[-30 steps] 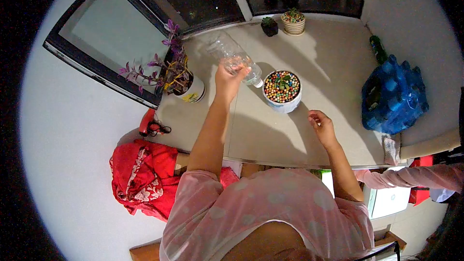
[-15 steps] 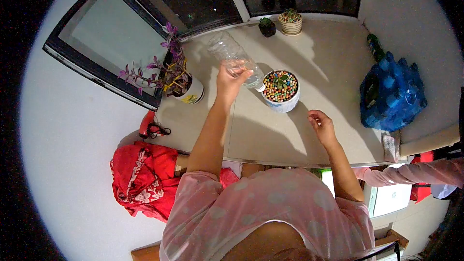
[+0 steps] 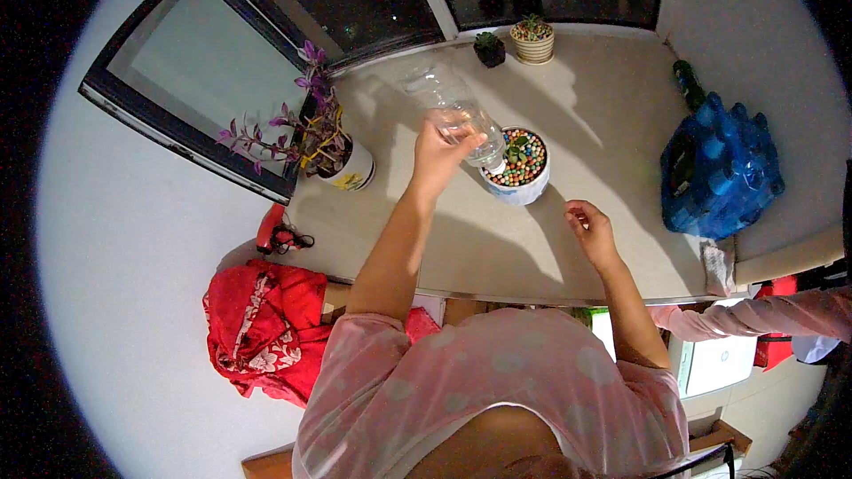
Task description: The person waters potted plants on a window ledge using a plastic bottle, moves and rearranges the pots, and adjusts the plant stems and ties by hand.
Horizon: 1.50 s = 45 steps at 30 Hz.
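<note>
Left on table (image 3: 488, 253): white plant pot (image 3: 357, 165), yellow print too small to read. Next, left hand (image 3: 446, 153), grip clamped round middle of bottle (image 3: 467, 113). Bottle clear, glossy, tilted neck-down, base up-left of grip, white neck end down-right over beads. Pale round pot (image 3: 517, 191) beneath, multicoloured beads (image 3: 529, 160), small green plant. Right hand (image 3: 593, 229) just beside pot, fingers half curled, thumb slightly apart. Farther right, white device (image 3: 717, 365) below table edge, round HP logo.
</note>
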Each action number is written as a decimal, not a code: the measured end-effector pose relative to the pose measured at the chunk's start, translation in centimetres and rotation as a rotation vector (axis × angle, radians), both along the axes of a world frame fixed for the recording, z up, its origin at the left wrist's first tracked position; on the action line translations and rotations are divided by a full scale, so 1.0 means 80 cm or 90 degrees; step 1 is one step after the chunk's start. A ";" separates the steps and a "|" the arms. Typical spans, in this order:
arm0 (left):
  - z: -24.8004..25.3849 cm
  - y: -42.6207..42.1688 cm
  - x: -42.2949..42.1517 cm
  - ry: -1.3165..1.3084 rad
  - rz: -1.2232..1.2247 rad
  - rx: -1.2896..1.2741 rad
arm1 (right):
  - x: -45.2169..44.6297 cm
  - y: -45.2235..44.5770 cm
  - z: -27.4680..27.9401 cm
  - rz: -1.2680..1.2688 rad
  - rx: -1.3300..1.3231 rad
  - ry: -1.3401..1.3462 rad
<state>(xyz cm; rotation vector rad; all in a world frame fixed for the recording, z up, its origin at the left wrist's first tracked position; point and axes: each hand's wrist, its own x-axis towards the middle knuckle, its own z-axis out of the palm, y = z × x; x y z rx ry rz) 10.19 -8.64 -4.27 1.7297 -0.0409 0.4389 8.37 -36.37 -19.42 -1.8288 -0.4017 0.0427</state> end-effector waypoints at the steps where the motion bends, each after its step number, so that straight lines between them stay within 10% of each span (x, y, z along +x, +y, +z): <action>1: 0.002 -0.004 -0.001 0.003 0.006 0.012 | -0.001 0.000 0.006 0.004 0.019 0.016; 15: -0.004 -0.046 0.016 -0.002 -0.009 0.235 | 0.054 0.069 0.147 0.045 0.076 -0.221; 31: 0.017 -0.035 -0.011 -0.026 -0.052 0.258 | 0.084 0.069 0.156 0.093 0.279 -0.012; 38: -0.125 0.023 -0.005 0.146 0.078 0.203 | 0.129 0.038 0.133 -0.007 0.391 0.123; 45: -0.130 -0.006 -0.010 0.151 -0.051 0.169 | 0.138 0.038 0.131 -0.019 0.376 0.074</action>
